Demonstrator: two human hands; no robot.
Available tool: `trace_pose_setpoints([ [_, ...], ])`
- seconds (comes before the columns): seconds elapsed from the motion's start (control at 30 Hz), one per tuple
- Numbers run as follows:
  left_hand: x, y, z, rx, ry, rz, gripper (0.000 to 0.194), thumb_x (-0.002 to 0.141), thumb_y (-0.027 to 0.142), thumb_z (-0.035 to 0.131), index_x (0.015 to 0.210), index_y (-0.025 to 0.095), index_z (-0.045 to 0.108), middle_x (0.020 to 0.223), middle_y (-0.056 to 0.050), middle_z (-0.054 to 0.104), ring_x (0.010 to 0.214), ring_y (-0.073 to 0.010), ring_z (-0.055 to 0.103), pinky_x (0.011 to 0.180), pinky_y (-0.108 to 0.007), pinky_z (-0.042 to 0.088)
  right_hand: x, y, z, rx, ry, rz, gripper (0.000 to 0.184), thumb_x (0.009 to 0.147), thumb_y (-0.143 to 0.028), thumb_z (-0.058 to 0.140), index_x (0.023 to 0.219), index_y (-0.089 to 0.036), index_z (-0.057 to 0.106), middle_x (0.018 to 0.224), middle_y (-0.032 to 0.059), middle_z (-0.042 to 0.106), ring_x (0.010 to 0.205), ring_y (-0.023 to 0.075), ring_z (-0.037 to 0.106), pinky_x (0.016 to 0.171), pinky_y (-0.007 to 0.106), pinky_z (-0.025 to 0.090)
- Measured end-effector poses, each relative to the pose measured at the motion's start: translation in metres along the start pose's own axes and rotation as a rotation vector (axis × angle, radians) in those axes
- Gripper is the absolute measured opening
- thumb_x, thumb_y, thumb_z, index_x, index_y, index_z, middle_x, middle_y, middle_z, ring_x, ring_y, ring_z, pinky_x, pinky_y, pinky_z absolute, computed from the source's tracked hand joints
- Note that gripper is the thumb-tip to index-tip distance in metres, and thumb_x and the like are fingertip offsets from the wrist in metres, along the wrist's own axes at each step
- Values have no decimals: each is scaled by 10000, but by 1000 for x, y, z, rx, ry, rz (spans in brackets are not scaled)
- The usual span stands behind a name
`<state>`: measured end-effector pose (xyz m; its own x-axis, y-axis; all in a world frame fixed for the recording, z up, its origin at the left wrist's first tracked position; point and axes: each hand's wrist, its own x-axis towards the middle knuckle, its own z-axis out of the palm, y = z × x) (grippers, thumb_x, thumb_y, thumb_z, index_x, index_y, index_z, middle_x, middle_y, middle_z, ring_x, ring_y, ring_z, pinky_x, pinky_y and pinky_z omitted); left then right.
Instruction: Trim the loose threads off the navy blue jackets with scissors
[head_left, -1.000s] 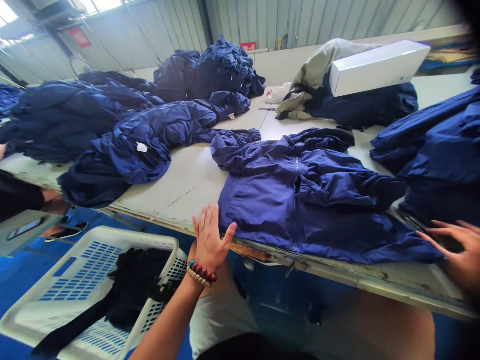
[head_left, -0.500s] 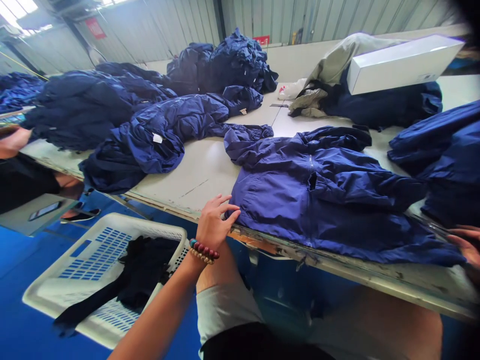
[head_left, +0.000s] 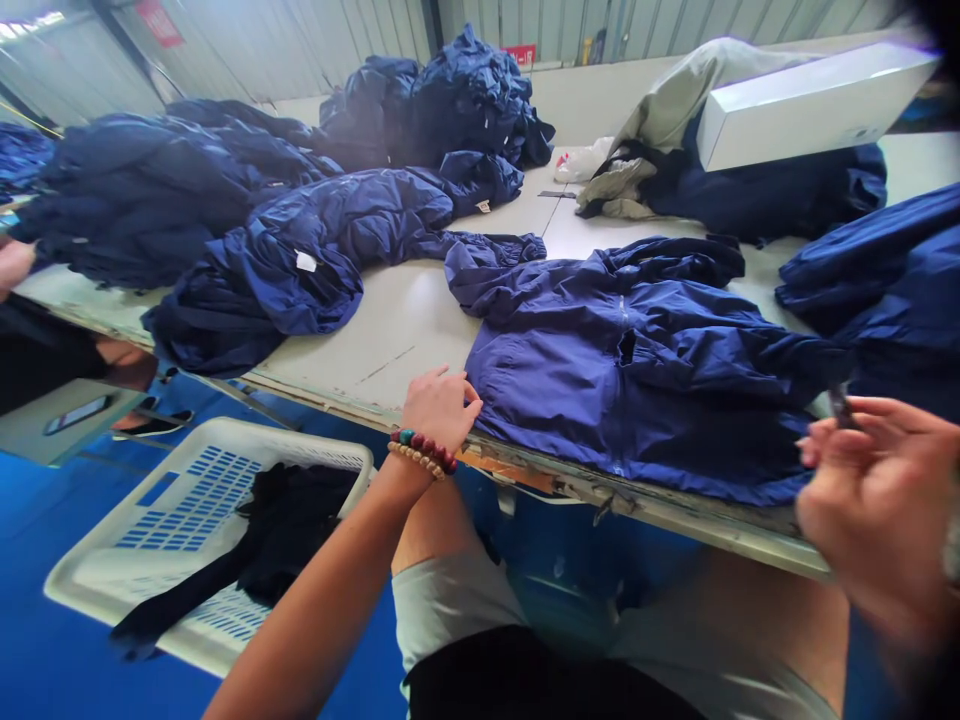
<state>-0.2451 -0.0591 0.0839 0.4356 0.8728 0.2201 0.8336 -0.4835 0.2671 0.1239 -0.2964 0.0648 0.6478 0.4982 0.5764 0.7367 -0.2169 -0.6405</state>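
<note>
A navy zip jacket (head_left: pixel 555 400) lies spread along the table's front edge, its hem toward the left. My left hand (head_left: pixel 441 408), with beaded bracelets at the wrist, is at that hem; fingertips and thumb close on the fabric's edge, partly hidden behind the hand. Off the jacket's right side, raised and slightly blurred, my right hand (head_left: pixel 874 480) is closed around a small dark tool (head_left: pixel 841 405) that looks like thread snips. Only its upper tip shows above the fingers.
Navy garments (head_left: pixel 172 190) are heaped on the table's left and back, with another garment (head_left: pixel 892 290) at right. A white box (head_left: pixel 810 110) rests on cloth. Below left stands a white plastic basket (head_left: pixel 97 560) holding dark clothing. Another person's hand (head_left: pixel 13 265) shows far left.
My right hand has come up and inward from the right edge, bringing the small tool into view. My left hand's fingers have drawn closer together at the jacket's hem. The view has shifted slightly.
</note>
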Motion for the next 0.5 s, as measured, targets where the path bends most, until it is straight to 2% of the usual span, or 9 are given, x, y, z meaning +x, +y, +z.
trace_pose_setpoints([
  [0.07,-2,-7,6,-61,0,40,137,927,255,709,795,259,746,1214,-95,807,1349,-374,658,1179,-629,504,-14,-35,18,54,-105,-83,487,1082,-635,486,1375,-263,601,941,177,757,753,263,748,726,446,566],
  [0.13,-7,-14,11,-139,4,57,128,970,243,640,878,244,728,1295,-116,780,1346,-324,667,1201,-552,505,-24,-70,38,120,-231,-139,394,1107,-533,465,1340,-253,616,943,140,768,725,253,740,714,413,566],
  [0.23,-14,-20,18,-254,16,38,120,999,219,585,945,231,692,1417,-137,723,1401,-297,633,1237,-524,467,-29,-110,75,182,-418,-214,343,1123,-451,425,1268,-222,635,981,120,785,776,259,754,724,374,548],
  [0.37,-20,-21,24,-317,39,20,127,1026,214,563,949,215,664,1427,-152,709,1428,-298,603,1237,-537,444,-29,-141,126,249,-673,-298,267,1106,-422,537,1197,-215,679,898,71,800,768,253,763,698,327,524],
  [0.43,-21,-20,26,-335,66,5,119,1028,214,566,953,211,658,1432,-154,704,1415,-299,606,1232,-537,442,-32,-148,146,284,-709,-342,263,1092,-398,585,1219,-202,705,956,80,820,823,257,781,745,333,550],
  [0.5,-23,-19,27,-354,92,-11,105,1031,225,577,960,213,654,1429,-147,708,1393,-297,616,1227,-532,442,-36,-151,159,320,-681,-391,286,1095,-375,585,1256,-184,724,1083,106,832,922,266,797,829,356,582],
])
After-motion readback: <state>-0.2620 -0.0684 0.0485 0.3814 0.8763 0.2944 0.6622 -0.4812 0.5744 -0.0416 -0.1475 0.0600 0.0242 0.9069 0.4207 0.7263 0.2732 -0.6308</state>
